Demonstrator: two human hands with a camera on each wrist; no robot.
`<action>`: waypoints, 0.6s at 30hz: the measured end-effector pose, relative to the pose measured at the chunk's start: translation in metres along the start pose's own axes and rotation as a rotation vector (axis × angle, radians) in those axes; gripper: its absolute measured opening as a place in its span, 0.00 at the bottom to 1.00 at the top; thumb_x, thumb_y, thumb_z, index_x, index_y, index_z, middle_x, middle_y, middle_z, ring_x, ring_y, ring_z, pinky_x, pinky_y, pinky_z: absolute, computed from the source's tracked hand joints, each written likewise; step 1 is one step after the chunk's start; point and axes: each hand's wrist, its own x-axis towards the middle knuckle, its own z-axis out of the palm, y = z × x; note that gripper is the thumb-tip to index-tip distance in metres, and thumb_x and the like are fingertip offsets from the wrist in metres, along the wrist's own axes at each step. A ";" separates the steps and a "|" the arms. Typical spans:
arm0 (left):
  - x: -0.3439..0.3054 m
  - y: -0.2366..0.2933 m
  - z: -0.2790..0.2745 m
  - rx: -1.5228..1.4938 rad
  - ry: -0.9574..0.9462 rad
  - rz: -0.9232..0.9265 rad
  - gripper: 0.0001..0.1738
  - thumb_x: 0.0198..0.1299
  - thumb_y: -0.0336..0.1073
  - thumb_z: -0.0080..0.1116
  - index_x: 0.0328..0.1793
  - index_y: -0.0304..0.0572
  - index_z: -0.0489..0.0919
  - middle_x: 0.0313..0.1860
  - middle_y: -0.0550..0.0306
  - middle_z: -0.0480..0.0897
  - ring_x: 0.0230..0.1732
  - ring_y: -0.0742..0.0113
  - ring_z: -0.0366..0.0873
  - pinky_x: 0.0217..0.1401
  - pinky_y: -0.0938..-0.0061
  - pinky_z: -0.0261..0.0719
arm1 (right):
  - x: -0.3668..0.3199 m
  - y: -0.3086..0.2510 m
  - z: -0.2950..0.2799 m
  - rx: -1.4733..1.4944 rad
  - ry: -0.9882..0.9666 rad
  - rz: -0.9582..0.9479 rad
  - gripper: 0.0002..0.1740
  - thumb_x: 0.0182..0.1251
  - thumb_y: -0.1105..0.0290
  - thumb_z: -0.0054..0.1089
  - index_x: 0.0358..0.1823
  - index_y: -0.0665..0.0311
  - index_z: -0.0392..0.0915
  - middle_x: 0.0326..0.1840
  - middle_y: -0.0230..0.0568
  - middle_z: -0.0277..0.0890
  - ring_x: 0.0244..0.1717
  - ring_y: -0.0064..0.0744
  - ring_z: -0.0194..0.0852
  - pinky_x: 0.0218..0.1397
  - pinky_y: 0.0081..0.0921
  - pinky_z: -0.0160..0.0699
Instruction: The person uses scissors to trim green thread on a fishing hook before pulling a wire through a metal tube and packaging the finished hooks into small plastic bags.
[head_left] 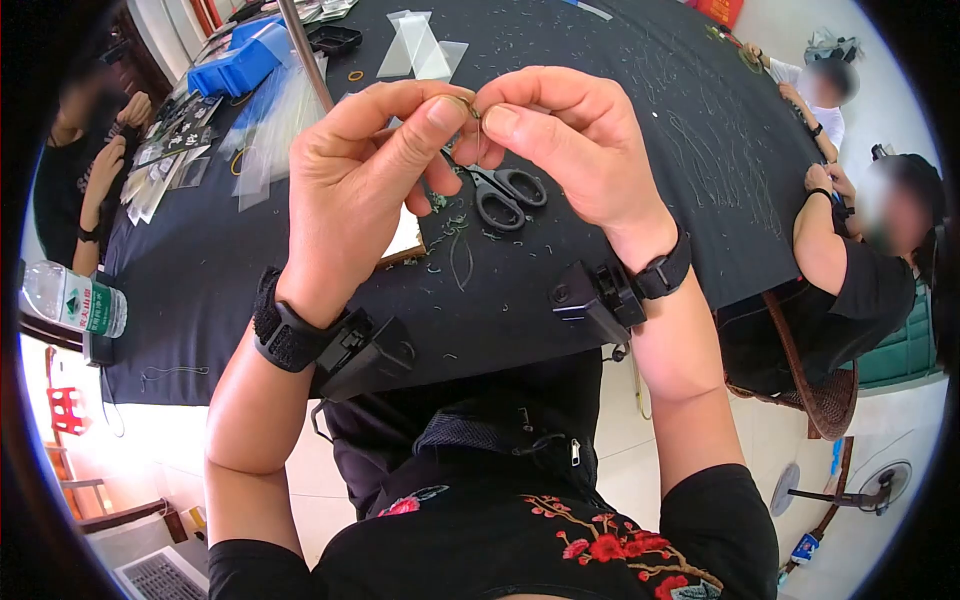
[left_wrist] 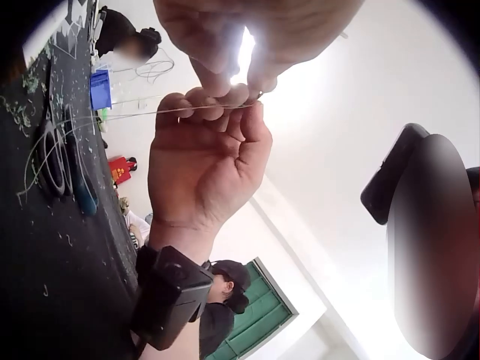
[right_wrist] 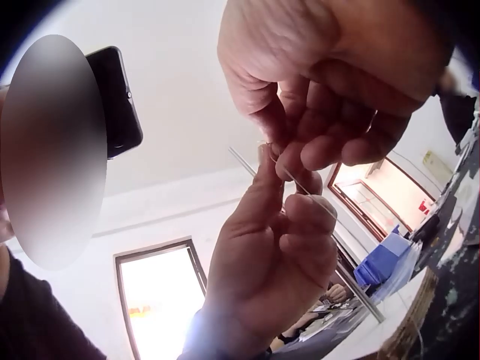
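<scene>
Over the table, my left hand [head_left: 350, 175] and right hand [head_left: 585, 140] meet fingertip to fingertip. Both pinch a fine thread [left_wrist: 131, 115] between thumb and index finger. Its loose strands trail down toward the table in the left wrist view. A tiny loop or knot shows at the fingertips, mostly covered by them. From the right wrist view, a strand of the thread [right_wrist: 306, 189] runs down past the curled fingers. Below my hands lie dark-handled scissors [head_left: 487, 205], among green thread scraps [head_left: 455, 235].
A pale board [head_left: 405, 240] lies under my left hand, and a metal pole [head_left: 305, 55] rises behind it. Clear plastic sheets [head_left: 270, 140], a blue bin [head_left: 238, 62] and a water bottle [head_left: 75, 300] are at left. Long threads [head_left: 715, 150] lie at right. Other people sit around the table.
</scene>
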 end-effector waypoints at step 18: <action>-0.008 0.001 0.015 -0.053 0.083 -0.040 0.21 0.61 0.34 0.49 0.59 0.33 0.65 0.34 0.59 0.75 0.21 0.79 0.72 0.16 0.91 0.64 | 0.004 0.008 0.002 -0.123 0.095 -0.137 0.06 0.59 0.74 0.56 0.35 0.67 0.78 0.30 0.31 0.75 0.30 0.14 0.71 0.31 0.11 0.68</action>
